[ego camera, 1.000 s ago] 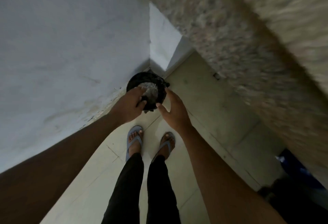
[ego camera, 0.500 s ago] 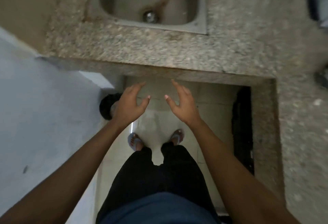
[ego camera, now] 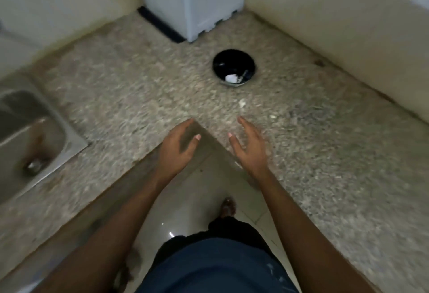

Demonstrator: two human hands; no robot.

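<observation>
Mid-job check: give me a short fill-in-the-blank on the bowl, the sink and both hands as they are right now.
1. The bowl standing on the counter is ____ in colour.
2. The sink is set into the counter on the person's ____ side.
3. The left hand and the right hand both hold ____.

Missing words: black; left; nothing.
</observation>
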